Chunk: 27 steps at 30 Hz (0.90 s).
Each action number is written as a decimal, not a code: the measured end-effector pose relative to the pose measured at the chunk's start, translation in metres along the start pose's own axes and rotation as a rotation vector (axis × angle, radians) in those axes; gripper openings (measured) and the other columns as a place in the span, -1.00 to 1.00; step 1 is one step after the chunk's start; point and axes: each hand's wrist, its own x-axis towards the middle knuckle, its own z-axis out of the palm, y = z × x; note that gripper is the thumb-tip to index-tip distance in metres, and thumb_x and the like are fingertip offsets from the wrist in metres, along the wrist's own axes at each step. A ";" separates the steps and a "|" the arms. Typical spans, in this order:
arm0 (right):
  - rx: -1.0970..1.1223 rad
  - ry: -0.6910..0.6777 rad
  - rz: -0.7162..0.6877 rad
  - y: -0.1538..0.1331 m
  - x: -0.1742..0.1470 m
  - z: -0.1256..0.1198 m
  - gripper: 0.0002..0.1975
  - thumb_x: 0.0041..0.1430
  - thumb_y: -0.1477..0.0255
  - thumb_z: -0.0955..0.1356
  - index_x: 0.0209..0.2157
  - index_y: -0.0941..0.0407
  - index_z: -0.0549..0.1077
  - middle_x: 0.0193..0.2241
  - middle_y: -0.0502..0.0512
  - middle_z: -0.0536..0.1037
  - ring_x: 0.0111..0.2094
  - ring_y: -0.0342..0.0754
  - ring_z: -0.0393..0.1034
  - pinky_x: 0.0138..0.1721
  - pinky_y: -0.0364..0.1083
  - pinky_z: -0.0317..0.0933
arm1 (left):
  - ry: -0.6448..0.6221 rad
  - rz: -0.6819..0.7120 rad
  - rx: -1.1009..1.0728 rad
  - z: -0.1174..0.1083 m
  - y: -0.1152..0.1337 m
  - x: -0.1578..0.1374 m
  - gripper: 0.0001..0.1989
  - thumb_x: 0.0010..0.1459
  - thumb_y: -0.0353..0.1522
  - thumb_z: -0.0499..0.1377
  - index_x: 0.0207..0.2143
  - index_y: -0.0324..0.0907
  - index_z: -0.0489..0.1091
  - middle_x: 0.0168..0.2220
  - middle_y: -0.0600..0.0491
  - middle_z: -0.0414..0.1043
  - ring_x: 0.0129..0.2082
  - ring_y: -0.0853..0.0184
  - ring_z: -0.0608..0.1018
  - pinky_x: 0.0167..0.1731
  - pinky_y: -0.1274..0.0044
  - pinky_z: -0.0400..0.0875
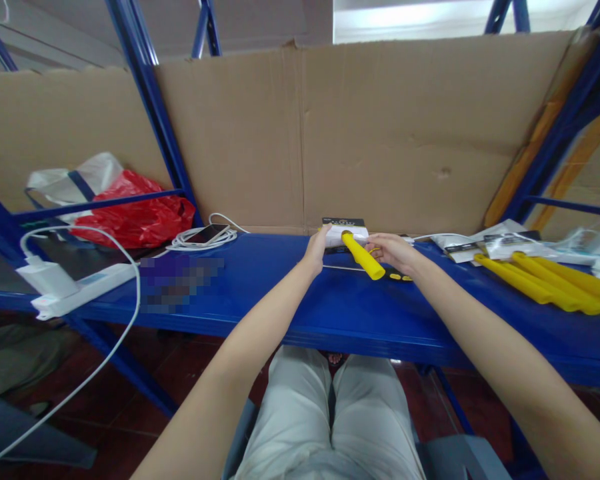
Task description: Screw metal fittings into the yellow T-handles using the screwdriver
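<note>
In front of me a yellow-handled tool [363,255] points its handle toward me, its head covered by a white wrapper with a black card [343,223]; what kind of head is inside I cannot see. My left hand [317,249] grips the left end of the wrapped head. At the opposite end, my right hand [391,251] is closed with its fingertips at the wrapper's edge. Beneath the tool, on the blue shelf, lies a thin metal shaft with a black-and-yellow handle [397,275], partly hidden.
More yellow-handled tools [545,280] with wrapped heads lie to the right. A white power strip [87,290], coiled white cable [200,240], phone [209,233] and red plastic bag [135,210] are on the left. A cardboard sheet [380,133] stands behind, between blue posts.
</note>
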 end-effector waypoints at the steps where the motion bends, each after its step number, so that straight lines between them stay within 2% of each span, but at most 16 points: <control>1: 0.016 -0.014 -0.007 0.000 0.000 0.000 -0.91 0.15 0.54 0.40 -0.41 0.12 0.41 -0.57 0.00 0.48 -0.60 -0.19 0.30 -0.53 -0.19 0.23 | 0.005 -0.009 -0.031 -0.002 0.000 0.002 -0.71 0.18 -0.17 0.18 -0.25 -0.19 0.54 -0.22 -0.04 0.64 -0.07 0.15 0.62 -0.08 0.43 0.46; 7: 0.061 -0.155 -0.022 -0.004 -0.006 0.003 -0.93 0.20 0.47 0.40 -0.38 0.12 0.44 -0.58 0.00 0.50 -0.61 -0.19 0.29 -0.54 -0.20 0.21 | -0.042 -0.050 -0.089 -0.005 0.003 0.007 -0.56 0.19 -0.02 0.14 -0.12 -0.17 0.50 -0.26 -0.06 0.63 -0.23 0.18 0.65 -0.22 0.42 0.50; 12: 0.021 -0.165 -0.039 -0.004 -0.008 0.003 -0.87 0.19 0.43 0.43 -0.41 0.13 0.43 -0.60 -0.01 0.49 -0.63 -0.21 0.27 -0.53 -0.19 0.19 | -0.066 -0.067 -0.094 -0.004 0.002 0.005 -0.53 0.17 0.02 0.15 -0.10 -0.17 0.46 -0.29 -0.06 0.60 -0.27 0.19 0.64 -0.25 0.42 0.49; 20: -0.017 -0.196 -0.074 -0.008 -0.008 -0.003 -0.73 0.14 0.33 0.48 -0.50 0.15 0.38 -0.64 -0.05 0.36 -0.62 -0.24 0.19 -0.54 -0.20 0.12 | 0.108 -0.142 -0.063 -0.022 0.004 0.016 -0.48 0.25 0.09 -0.02 -0.03 -0.07 0.40 -0.16 -0.03 0.60 -0.24 0.20 0.63 -0.24 0.38 0.45; 27: -0.040 -0.245 -0.099 -0.006 -0.007 -0.007 -0.68 0.09 0.28 0.49 -0.50 0.12 0.33 -0.66 -0.08 0.28 -0.62 -0.22 0.10 -0.55 -0.17 0.04 | 0.201 -0.154 -0.002 -0.026 0.001 0.021 -0.59 0.26 -0.07 0.02 0.01 -0.08 0.37 -0.09 -0.03 0.60 -0.29 0.24 0.64 -0.29 0.44 0.42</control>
